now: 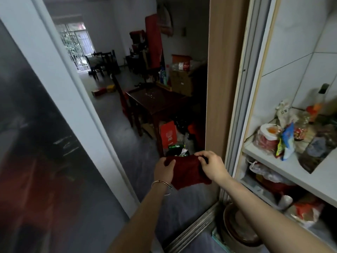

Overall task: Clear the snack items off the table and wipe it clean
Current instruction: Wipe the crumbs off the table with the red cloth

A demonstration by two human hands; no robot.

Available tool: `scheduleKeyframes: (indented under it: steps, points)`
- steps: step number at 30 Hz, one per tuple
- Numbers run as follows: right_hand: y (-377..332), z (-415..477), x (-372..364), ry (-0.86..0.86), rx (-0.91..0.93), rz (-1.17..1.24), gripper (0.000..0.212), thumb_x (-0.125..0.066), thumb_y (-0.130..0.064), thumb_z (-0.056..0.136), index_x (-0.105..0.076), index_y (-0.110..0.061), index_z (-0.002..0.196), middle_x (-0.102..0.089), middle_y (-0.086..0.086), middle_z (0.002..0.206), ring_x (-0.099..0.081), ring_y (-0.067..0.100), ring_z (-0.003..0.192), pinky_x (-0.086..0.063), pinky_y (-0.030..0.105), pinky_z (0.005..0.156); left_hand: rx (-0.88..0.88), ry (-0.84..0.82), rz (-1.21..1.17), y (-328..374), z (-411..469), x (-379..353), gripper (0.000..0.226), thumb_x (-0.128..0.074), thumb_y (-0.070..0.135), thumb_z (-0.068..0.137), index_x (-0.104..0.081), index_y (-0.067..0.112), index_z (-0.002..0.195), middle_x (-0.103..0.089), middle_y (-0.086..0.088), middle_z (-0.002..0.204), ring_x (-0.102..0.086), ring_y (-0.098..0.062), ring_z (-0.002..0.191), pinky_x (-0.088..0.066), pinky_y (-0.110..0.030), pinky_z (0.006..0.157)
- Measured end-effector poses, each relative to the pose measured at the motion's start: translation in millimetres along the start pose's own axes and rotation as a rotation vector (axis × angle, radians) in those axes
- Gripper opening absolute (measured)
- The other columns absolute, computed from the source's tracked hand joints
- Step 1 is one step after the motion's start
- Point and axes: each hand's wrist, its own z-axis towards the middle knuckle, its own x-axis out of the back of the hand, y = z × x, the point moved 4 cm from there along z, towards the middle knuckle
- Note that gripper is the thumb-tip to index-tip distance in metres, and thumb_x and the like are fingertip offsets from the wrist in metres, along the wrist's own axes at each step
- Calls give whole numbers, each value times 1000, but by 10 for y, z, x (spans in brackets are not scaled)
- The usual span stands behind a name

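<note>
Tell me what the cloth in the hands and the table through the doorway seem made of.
Dark red cloth: soft, matte fabric, perhaps knitted; it droops below where the left hand and right hand pinch its top edge.
Table: apparently dark wood with a glossy varnish; its top shows a sheen under scattered pale bits.

A dark red cloth (187, 170) hangs spread flat, pinched at both top corners, well apart from the dark wooden table (164, 104), on its near side. Small pale bits (149, 94) lie scattered on the table's top.
</note>
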Motion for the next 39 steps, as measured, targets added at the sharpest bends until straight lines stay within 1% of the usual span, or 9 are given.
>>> scheduleKeyframes:
  steps: [4,10,13,15,20,23,27,33,39]
  points:
    - [155,451,26,2,-2,27,24,-51,-14,95,-67,-17,113,-61,2,113,-57,16,110,-33,11,88,-1,-9,18,149,457,-211,26,-62,30,87,-63,7,100,-67,-8,98,-64,-24,90,-51,-37,80]
    - [381,1256,166,-15,47,11,24,-52,-13,95,-66,-14,114,-62,5,114,-58,17,108,-35,11,88,-18,65,-18,479,1089,-588,20,-61,20,90,-64,2,97,-61,-8,88,-57,-15,73,-35,-12,50]
    - [439,1716,285,-50,91,-14,26,-51,-11,95,-65,-14,117,-62,4,116,-58,17,109,-34,10,87,-17,129,-47,659,1384,-738,20,-64,21,88,-65,4,99,-63,-8,92,-60,-22,85,-44,-22,65]
    - [424,1990,364,-72,134,-17,27,-51,-9,94,-64,-14,117,-62,4,115,-58,16,106,-32,8,83,-38,169,-75,792,1566,-797,14,-65,18,86,-65,7,96,-63,-6,90,-59,-21,86,-43,-26,73]
    - [455,2699,454,-123,191,-38,26,-50,-11,94,-64,-14,116,-60,6,112,-58,21,104,-38,17,87,-50,239,-135,1059,2058,-941,5,-66,9,85,-67,9,89,-65,-3,79,-61,-19,78,-49,-30,69]
    - [443,2982,469,-145,209,-17,26,-49,-12,95,-63,-14,117,-59,4,114,-57,19,105,-40,19,91,-12,280,-141,1072,2300,-973,9,-67,15,84,-69,8,90,-69,-6,81,-64,-20,76,-51,-33,71]
    - [468,3345,399,-171,218,7,27,-49,-14,96,-62,-15,119,-58,4,117,-57,19,106,-45,26,93,11,335,-126,1084,2589,-1003,11,-67,20,84,-66,9,85,-65,2,72,-59,-12,65,-47,-22,58]
    - [547,3821,219,-193,223,37,25,-52,-12,95,-62,-16,117,-56,-2,112,-57,16,101,-44,22,86,45,328,-123,1080,3045,-1060,14,-68,23,84,-67,9,88,-66,0,76,-60,-14,70,-44,-25,63]
    - [496,4353,-95,-180,234,48,23,-53,-13,94,-64,-16,113,-55,-7,104,-56,12,101,-45,21,89,28,323,-141,1097,3640,-919,8,-67,20,85,-64,12,86,-64,3,73,-58,-8,64,-44,-18,53]
